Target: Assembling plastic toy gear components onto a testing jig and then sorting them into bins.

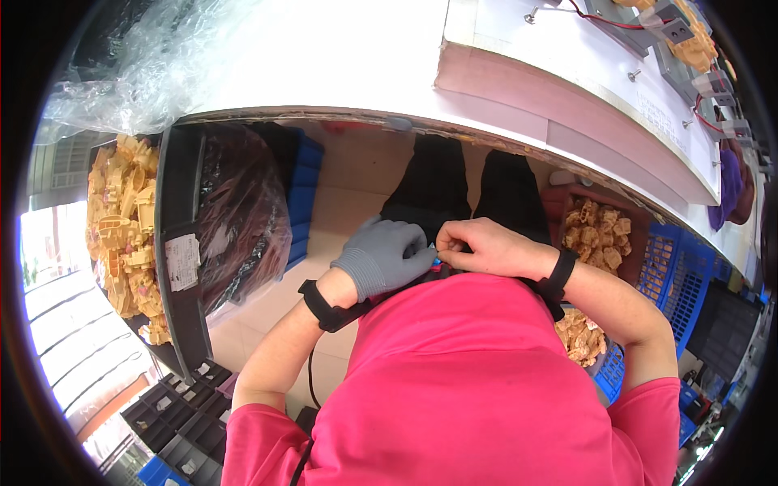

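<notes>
In front of my waist, my two hands almost meet at the fingertips. A grey knit glove covers my left hand (384,255), and its fingers are curled in. My right hand (496,248) is bare, with thumb and forefinger pinched together. Between the fingertips shows a small bit of blue and red (438,262); its kind is too small to tell, and the fingers hide most of it. Black bands circle both wrists. Behind the hands are my legs in black trousers (429,180), partly under the table.
A white table (324,57) spans the far side, with clear plastic film (138,81) at its left. Grey fixtures with red wires (624,36) stand at the right. Yellow plastic parts (126,235) fill a bin on the left; a blue crate (681,275) stands right.
</notes>
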{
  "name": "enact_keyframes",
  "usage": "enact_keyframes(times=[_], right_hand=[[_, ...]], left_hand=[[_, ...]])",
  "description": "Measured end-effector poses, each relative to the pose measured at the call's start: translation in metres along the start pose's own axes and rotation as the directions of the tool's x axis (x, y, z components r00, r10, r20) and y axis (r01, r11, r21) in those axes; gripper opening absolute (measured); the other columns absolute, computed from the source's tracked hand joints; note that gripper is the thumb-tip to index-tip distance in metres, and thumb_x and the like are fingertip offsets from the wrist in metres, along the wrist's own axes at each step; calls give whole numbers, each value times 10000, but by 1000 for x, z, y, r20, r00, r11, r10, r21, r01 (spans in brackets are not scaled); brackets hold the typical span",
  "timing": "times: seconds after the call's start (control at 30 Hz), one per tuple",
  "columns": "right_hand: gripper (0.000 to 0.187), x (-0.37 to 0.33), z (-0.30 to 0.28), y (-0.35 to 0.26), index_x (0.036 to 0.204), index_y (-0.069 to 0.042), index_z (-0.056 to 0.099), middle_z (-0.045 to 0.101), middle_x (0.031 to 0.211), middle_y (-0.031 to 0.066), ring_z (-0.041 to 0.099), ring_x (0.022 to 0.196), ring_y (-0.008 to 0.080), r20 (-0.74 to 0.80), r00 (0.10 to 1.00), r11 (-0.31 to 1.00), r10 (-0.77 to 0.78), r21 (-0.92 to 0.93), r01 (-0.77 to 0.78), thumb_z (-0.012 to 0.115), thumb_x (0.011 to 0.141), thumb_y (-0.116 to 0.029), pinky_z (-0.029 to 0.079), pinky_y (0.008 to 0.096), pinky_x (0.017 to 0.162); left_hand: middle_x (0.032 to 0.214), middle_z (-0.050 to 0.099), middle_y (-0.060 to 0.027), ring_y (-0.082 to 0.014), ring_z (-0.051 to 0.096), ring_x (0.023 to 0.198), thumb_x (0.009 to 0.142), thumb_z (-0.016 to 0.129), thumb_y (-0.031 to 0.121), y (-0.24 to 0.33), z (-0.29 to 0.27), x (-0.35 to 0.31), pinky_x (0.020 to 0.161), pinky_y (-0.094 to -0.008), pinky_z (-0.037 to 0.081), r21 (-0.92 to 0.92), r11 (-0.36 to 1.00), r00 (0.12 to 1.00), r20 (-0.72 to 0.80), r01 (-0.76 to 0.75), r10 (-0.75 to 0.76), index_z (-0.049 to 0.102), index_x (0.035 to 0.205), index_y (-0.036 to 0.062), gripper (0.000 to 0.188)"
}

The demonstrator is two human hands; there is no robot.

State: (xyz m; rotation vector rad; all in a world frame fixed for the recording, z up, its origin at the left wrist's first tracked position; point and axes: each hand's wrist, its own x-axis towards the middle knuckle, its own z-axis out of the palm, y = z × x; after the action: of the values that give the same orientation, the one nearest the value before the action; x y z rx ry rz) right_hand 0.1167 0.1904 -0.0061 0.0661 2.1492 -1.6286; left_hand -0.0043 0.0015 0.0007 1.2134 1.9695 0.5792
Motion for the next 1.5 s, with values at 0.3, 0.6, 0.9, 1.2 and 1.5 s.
enact_keyframes(times=[0.3,0.6,0.9,1.2,1.5], right_hand=[[116,1,-1,-1,879,-7,575,605,731,78,557,651,172,28,999,1000,-28,-2,28,587,851,-119,456,319,627],[101,4,-1,6,827,-23,551,567,703,106,537,634,232,73,985,984,-158,-67,163,576,836,-120,437,356,610],[99,-2,2,8,900,-19,571,634,791,94,654,762,209,-78,990,993,-113,-45,110,603,886,-111,492,315,666],[97,-1,1,-4,929,-58,593,621,878,72,619,827,252,-169,942,929,-291,-285,236,633,869,-122,484,368,748],[78,3,3,-3,902,-93,625,594,881,41,591,853,220,-120,917,829,-380,-485,280,639,867,-161,440,349,795]], left_hand=[[772,622,-95,-300,591,803,863,536,276,-5,10,5,897,-415,413,91,993,997,22,-78,76,605,821,84,208],[811,626,-116,-326,592,830,865,528,278,4,18,4,884,-446,419,122,992,1000,13,-27,26,585,871,94,193],[840,636,-115,-314,588,846,896,479,277,-6,17,2,890,-410,399,-5,1000,999,-50,-20,20,592,842,77,236],[830,617,-122,-352,550,806,900,529,234,-1,12,0,798,-413,415,-32,999,997,-78,-4,1,590,863,57,192],[847,647,-165,-343,607,804,910,507,290,-8,9,1,726,-423,458,-321,936,989,88,143,-121,617,918,48,266]])
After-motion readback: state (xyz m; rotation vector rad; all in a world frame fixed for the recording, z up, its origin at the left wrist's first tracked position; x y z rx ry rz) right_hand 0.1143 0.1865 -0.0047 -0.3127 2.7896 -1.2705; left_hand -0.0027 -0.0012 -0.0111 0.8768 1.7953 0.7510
